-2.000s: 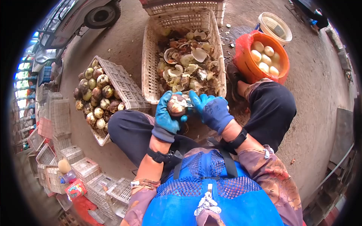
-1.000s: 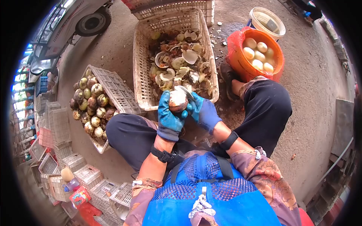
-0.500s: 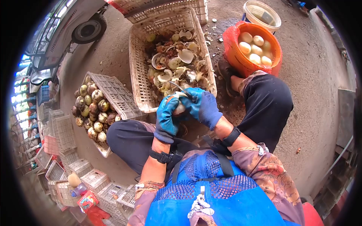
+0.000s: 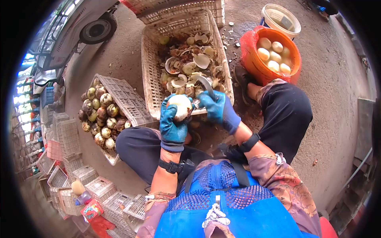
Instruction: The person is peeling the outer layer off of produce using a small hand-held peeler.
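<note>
My left hand [image 4: 173,123], in a blue-green coated glove, is wrapped round a partly peeled round fruit [image 4: 180,107], white on top with brown patches lower down. Just to its right, my right hand [image 4: 213,106], gloved alike, is closed on a knife with a curved grey blade [image 4: 205,84]. The blade points up and away, apart from the fruit. Beyond both hands stands a pale plastic crate [image 4: 147,75] holding curved white and greenish peel pieces [image 4: 201,60] and brown scraps.
At left, a tilted crate [image 4: 126,95] holds mottled brown-green fruits [image 4: 102,113]. An orange bucket [image 4: 250,59] with red netting holds white peeled fruits [image 4: 274,56] in cloudy liquid. Behind it stands a white bucket [image 4: 295,29]. Stacked crates [image 4: 69,139] and a parked vehicle [image 4: 59,43] are further left.
My right hand and the knife have moved right, away from the fruit. The fruit, earlier mostly covered by my hands, now shows its white top. The view has shifted slightly.
</note>
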`<action>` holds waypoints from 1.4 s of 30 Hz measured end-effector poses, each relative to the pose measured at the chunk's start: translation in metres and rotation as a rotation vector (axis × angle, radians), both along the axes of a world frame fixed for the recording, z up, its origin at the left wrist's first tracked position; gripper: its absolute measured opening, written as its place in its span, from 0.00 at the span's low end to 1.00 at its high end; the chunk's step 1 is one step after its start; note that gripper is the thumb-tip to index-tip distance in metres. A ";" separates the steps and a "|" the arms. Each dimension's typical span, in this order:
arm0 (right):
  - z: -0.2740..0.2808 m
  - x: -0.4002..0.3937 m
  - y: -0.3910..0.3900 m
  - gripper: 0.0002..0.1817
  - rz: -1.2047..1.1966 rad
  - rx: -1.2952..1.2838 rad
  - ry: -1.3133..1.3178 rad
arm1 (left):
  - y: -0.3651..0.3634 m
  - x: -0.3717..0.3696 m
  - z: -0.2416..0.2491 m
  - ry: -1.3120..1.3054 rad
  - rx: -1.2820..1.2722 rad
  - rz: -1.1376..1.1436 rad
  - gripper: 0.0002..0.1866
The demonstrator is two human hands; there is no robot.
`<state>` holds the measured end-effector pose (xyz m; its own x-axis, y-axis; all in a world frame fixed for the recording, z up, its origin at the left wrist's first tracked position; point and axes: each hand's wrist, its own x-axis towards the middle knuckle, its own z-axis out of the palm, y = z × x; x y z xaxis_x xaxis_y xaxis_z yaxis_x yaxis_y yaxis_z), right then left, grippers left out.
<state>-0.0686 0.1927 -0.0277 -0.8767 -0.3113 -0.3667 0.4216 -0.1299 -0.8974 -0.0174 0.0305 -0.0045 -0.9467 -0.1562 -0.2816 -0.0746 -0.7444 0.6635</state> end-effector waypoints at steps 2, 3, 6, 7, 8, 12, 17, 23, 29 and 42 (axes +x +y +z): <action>0.025 0.010 -0.003 0.16 0.144 -0.129 0.196 | 0.001 0.000 0.003 0.018 -0.071 -0.002 0.23; 0.037 0.013 -0.004 0.17 0.217 -0.193 0.294 | 0.002 0.001 0.005 0.027 -0.106 -0.003 0.23; 0.041 0.020 -0.008 0.20 0.038 -0.354 0.112 | 0.010 -0.001 0.017 0.066 -0.328 -0.080 0.25; 0.038 0.021 -0.009 0.21 -0.029 -0.361 0.151 | 0.012 -0.002 0.019 0.073 -0.390 -0.091 0.25; 0.032 0.021 -0.013 0.25 -0.115 -0.305 0.188 | 0.014 -0.001 0.017 0.059 -0.373 -0.097 0.25; 0.019 0.022 -0.011 0.30 -0.146 0.116 0.583 | 0.026 0.000 0.017 -0.027 0.098 -0.068 0.25; 0.030 0.028 -0.001 0.26 -0.054 0.171 0.696 | 0.011 -0.005 0.008 -0.034 0.069 -0.021 0.24; 0.029 0.035 0.005 0.28 0.127 0.692 0.872 | 0.001 -0.005 -0.007 0.047 0.029 -0.015 0.23; 0.020 0.039 -0.004 0.31 0.269 1.084 1.026 | 0.004 -0.006 0.000 -0.101 0.216 0.012 0.26; 0.027 0.046 -0.009 0.26 0.312 1.121 0.943 | 0.005 0.000 -0.025 0.006 -0.467 0.106 0.21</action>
